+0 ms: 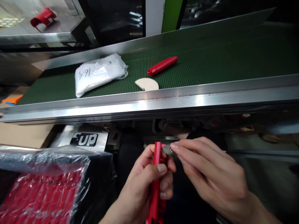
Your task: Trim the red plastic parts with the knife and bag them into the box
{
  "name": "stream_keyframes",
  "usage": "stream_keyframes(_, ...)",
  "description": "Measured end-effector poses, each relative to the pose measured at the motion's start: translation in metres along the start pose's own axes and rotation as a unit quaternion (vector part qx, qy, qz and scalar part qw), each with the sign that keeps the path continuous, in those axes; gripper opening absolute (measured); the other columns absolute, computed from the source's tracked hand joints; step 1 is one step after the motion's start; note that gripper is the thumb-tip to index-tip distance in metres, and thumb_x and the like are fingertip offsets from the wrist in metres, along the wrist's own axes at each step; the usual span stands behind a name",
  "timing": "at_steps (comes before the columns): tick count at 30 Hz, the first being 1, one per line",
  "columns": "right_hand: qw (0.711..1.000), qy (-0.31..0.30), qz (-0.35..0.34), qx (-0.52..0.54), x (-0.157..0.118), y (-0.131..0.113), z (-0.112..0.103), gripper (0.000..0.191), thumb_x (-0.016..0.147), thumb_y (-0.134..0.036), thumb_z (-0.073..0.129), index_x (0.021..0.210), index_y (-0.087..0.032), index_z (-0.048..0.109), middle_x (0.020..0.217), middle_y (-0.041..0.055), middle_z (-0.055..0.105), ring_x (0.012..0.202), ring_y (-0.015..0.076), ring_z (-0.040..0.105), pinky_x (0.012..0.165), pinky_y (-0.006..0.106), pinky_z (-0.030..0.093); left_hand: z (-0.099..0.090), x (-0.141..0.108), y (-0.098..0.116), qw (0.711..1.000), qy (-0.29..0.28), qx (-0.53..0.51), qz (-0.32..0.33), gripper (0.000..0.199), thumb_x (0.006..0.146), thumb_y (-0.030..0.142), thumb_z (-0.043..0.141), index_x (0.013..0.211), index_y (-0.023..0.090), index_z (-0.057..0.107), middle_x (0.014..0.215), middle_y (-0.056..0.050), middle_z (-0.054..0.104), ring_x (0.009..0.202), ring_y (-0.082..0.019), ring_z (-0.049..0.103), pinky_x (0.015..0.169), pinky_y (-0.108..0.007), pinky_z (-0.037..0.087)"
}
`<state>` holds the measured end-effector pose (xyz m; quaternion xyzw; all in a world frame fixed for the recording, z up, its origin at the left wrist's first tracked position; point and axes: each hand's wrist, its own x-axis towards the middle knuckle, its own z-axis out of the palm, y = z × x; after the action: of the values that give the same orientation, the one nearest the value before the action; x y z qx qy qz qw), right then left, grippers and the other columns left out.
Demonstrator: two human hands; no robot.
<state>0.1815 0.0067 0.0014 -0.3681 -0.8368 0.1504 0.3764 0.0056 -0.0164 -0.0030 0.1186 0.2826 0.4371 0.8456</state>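
My left hand [149,177] is wrapped around a long red plastic part [157,158], holding it upright in front of my lap. The thumb presses on its near side. Fingertips of my right hand [207,168] pinch a small thin metal blade [167,151], whose tip lies close to the top of the red part. A tiny red sliver [163,145] shows by that upper edge. The lower end of the part runs out of view.
Ahead, a green conveyor belt [210,62] with a metal rim [201,99] carries a white plastic-wrapped bundle [100,74], a red plastic piece [163,65] and a cream half-disc [147,84]. At lower left, a plastic-lined box holds several red parts [44,196].
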Motion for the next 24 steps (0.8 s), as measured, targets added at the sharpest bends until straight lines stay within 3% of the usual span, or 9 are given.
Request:
stream_keyframes(11, 1.000, -0.001, -0.015, 0.004, -0.001, 0.002, 0.001, 0.038, 0.082, 0.007, 0.057, 0.117, -0.006, 0.063, 0.102, 0.0140, 0.064, 0.093, 0.0206, 0.059, 0.075, 0.038, 0.051, -0.006, 0.001, -0.001, 1.000, -0.013, -0.004, -0.009, 0.013, 0.085, 0.016, 0.059, 0.098, 0.019, 0.056, 0.088, -0.003, 0.057, 0.053, -0.003, 0.040, 0.045, -0.014, 0.033)
stream_keyframes(16, 0.996, 0.052, 0.025, -0.063, -0.002, 0.020, 0.000, 0.039, 0.083, 0.005, 0.059, 0.117, -0.012, 0.065, 0.104, 0.0107, 0.066, 0.093, 0.0196, 0.062, 0.082, 0.037, 0.051, -0.007, -0.006, -0.007, 0.989, -0.145, -0.026, 0.003, 0.019, 0.081, 0.021, 0.069, 0.095, 0.017, 0.056, 0.080, -0.005, 0.061, 0.043, -0.001, 0.039, 0.042, -0.011, 0.036)
stream_keyframes(19, 0.995, 0.069, 0.047, -0.057, -0.003, 0.022, -0.006, 0.039, 0.082, 0.005, 0.060, 0.116, -0.013, 0.066, 0.105, 0.0096, 0.067, 0.094, 0.0186, 0.062, 0.084, 0.036, 0.051, -0.003, -0.009, -0.008, 0.989, -0.126, -0.072, -0.005, 0.015, 0.089, 0.029, 0.055, 0.100, 0.017, 0.056, 0.085, -0.010, 0.065, 0.042, -0.003, 0.045, 0.038, -0.011, 0.038)
stream_keyframes(21, 0.998, 0.036, 0.024, -0.036, -0.004, 0.016, -0.010, 0.040, 0.081, 0.006, 0.059, 0.116, -0.011, 0.065, 0.106, 0.0108, 0.066, 0.095, 0.0199, 0.061, 0.081, 0.038, 0.050, -0.004, -0.008, -0.008, 0.991, -0.096, -0.095, -0.016, 0.025, 0.095, 0.034, 0.042, 0.103, 0.016, 0.057, 0.086, -0.014, 0.067, 0.044, -0.007, 0.052, 0.037, -0.014, 0.043)
stream_keyframes(24, 1.000, -0.010, -0.016, -0.022, -0.003, 0.007, -0.014, 0.038, 0.082, 0.005, 0.059, 0.116, -0.010, 0.064, 0.106, 0.0124, 0.065, 0.095, 0.0224, 0.059, 0.076, 0.040, 0.049, -0.008, -0.005, -0.008, 0.986, -0.102, -0.124, -0.049, 0.037, 0.097, 0.038, 0.034, 0.106, 0.013, 0.059, 0.082, -0.017, 0.070, 0.049, -0.012, 0.060, 0.040, -0.015, 0.048)
